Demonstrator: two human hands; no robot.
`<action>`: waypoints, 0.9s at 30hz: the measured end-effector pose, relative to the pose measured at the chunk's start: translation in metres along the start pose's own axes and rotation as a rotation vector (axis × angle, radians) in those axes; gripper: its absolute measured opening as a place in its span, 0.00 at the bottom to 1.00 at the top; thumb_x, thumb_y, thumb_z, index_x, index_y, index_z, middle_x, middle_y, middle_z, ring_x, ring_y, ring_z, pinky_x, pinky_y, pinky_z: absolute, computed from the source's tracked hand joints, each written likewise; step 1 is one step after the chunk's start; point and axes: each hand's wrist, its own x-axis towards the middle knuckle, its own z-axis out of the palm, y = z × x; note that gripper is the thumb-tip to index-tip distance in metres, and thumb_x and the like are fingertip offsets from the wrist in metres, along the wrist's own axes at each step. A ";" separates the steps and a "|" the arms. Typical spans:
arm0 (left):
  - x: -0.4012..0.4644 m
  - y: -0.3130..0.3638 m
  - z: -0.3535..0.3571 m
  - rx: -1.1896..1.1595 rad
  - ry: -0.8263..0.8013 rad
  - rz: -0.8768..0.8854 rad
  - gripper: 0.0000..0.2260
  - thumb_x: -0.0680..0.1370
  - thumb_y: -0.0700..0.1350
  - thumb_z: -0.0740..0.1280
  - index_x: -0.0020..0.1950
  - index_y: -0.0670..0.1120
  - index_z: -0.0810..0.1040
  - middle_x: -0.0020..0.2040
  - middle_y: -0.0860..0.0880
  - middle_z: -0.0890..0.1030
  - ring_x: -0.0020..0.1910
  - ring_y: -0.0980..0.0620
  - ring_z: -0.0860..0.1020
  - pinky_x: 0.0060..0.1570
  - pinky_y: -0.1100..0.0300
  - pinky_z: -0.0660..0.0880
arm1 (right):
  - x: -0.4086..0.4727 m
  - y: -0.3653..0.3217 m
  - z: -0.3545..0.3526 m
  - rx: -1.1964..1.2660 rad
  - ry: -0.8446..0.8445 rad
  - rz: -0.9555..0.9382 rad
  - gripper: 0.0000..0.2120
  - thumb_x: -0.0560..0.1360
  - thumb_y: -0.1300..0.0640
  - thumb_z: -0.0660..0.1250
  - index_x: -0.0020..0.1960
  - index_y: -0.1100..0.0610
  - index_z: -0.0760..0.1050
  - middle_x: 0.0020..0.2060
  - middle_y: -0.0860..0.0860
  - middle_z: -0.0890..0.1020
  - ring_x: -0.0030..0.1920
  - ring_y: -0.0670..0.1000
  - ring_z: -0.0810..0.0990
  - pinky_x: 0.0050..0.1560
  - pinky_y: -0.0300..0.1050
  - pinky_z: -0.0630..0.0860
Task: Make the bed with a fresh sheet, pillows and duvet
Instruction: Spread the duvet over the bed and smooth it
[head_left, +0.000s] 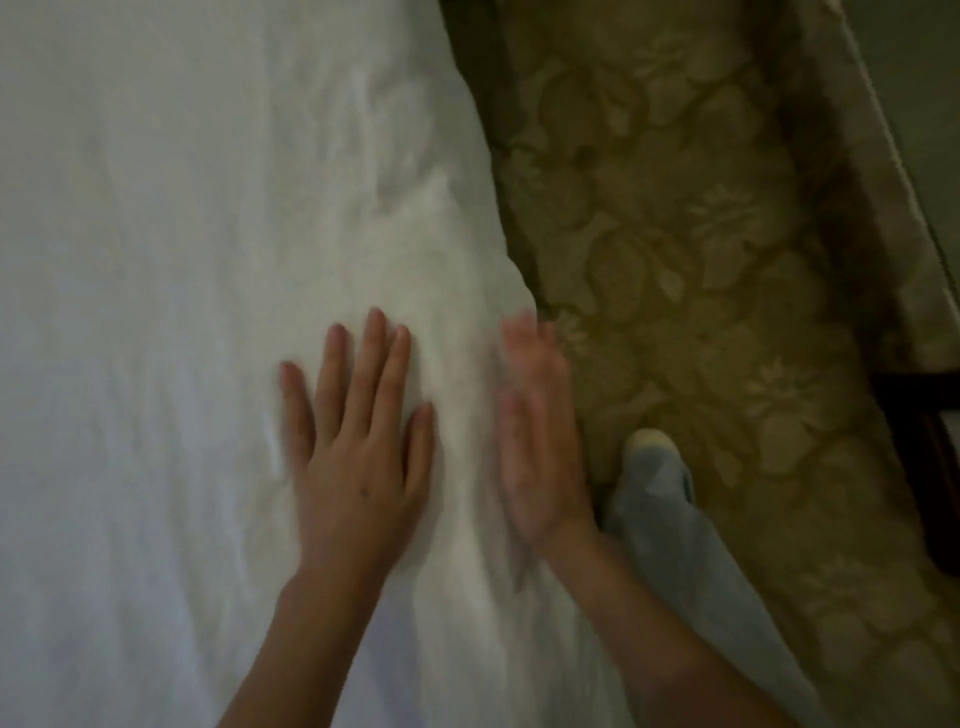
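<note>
White sheet (182, 260) covers the bed, rumpled toward its right edge. Beside it runs the floral carpet (701, 260). A grey trouser leg (675, 530) stands against the bed's edge. Left hand (358, 457) lies flat on the sheet, fingers (376, 358) straight and slightly spread. Right hand (540, 441), blurred, fingers straight and together, presses near the sheet's edge.

floor: olive-gold carpet (701, 270) with a large floral pattern
far right: pale baseboard strip (852, 130), dark furniture edge (930, 447)
light: dim, warm
</note>
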 end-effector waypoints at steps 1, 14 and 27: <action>0.013 0.000 0.001 0.020 0.013 -0.040 0.24 0.81 0.50 0.53 0.77 0.46 0.59 0.77 0.46 0.57 0.77 0.46 0.52 0.74 0.41 0.47 | 0.008 -0.001 0.006 -0.026 -0.114 -0.109 0.23 0.83 0.47 0.43 0.77 0.47 0.49 0.77 0.46 0.51 0.78 0.47 0.47 0.77 0.47 0.45; 0.064 0.007 0.001 0.049 0.044 -0.185 0.24 0.79 0.51 0.54 0.75 0.49 0.61 0.76 0.47 0.62 0.75 0.46 0.58 0.72 0.39 0.53 | 0.148 0.056 -0.017 -0.198 -0.250 0.236 0.23 0.82 0.46 0.45 0.77 0.45 0.47 0.78 0.49 0.48 0.78 0.50 0.46 0.76 0.45 0.42; 0.153 -0.024 -0.002 -0.036 -0.028 -0.213 0.25 0.79 0.53 0.54 0.75 0.48 0.64 0.76 0.48 0.63 0.75 0.46 0.60 0.72 0.42 0.55 | 0.267 0.074 0.003 -0.459 -0.701 0.508 0.26 0.83 0.50 0.47 0.79 0.51 0.44 0.78 0.53 0.45 0.77 0.56 0.48 0.76 0.53 0.49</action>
